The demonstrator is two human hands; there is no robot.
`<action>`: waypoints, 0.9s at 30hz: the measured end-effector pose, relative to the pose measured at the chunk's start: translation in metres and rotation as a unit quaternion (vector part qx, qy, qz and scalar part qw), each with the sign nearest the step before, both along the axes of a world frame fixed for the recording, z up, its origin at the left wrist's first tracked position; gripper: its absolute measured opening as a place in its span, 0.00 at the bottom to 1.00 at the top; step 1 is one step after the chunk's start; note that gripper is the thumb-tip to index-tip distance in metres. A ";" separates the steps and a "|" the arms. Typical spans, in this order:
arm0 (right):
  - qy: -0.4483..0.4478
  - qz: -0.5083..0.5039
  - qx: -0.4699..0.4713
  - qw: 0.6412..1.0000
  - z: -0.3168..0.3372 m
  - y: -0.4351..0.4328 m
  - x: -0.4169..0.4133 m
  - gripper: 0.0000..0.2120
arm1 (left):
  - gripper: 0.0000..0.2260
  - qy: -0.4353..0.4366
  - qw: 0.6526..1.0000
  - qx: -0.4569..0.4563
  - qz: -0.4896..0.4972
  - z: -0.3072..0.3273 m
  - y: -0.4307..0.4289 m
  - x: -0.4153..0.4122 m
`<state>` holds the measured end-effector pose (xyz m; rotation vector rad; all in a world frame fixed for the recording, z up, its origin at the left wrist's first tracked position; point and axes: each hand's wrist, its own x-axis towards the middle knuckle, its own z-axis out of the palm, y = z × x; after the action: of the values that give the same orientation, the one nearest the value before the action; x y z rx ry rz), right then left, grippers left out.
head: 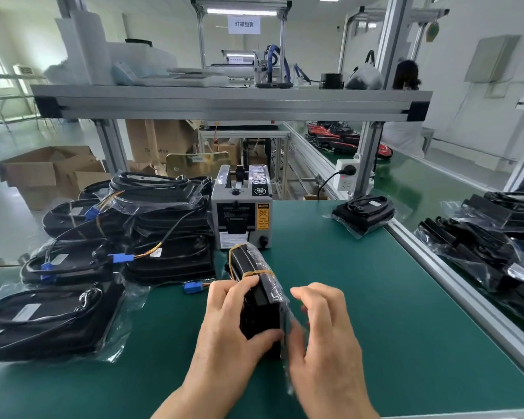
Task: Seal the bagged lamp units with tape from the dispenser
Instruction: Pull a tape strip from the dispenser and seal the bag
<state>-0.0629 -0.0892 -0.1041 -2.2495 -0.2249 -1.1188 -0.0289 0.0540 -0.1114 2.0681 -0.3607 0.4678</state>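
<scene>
While gripped on edge by left hand (224,325), at centre, just nearer than dispenser (241,213): bagged lamp (250,267). Right hand (324,337) curled at flap (288,325), hold unclear. Risk: slack flap unfolding before taping; lamp tipping rightward.

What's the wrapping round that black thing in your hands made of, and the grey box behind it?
The wrapping looks like thin clear plastic film: glossy, crinkled, the black lamp unit showing through. The grey box seems painted sheet metal, matte with flat crisp panels, though hard plastic is possible.
</scene>
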 end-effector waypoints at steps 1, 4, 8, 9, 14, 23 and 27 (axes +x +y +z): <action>-0.024 -0.003 0.000 1.000 0.001 -0.003 0.002 0.26 | 0.36 -0.005 1.000 -0.001 0.000 0.000 0.000 0.000; -0.075 0.045 0.003 0.996 0.008 -0.005 0.003 0.03 | 0.36 -0.016 1.000 -0.001 0.000 0.000 0.001 0.001; 0.046 0.039 0.261 0.964 0.018 -0.015 0.000 0.10 | 0.37 -0.025 1.000 0.001 -0.002 -0.002 0.001 0.000; 0.074 0.042 0.310 0.947 0.019 -0.018 -0.001 0.10 | 0.37 -0.028 1.000 0.000 -0.002 -0.002 0.001 0.000; 0.073 0.040 0.042 0.996 0.020 -0.005 -0.007 0.14 | 0.36 -0.032 0.999 0.006 -0.009 0.001 -0.001 0.000; 0.257 0.122 0.441 0.851 0.016 -0.016 0.007 0.13 | 0.36 -0.026 0.999 0.022 -0.011 0.003 -0.002 -0.004; 0.220 0.111 0.386 0.889 0.018 -0.011 -0.002 0.06 | 0.36 -0.030 0.999 0.026 -0.007 0.005 -0.002 -0.003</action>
<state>-0.0652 -0.1004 -0.0856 -1.6280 0.1365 -0.4237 -0.0318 0.0519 -0.1061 2.1041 -0.4251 0.5174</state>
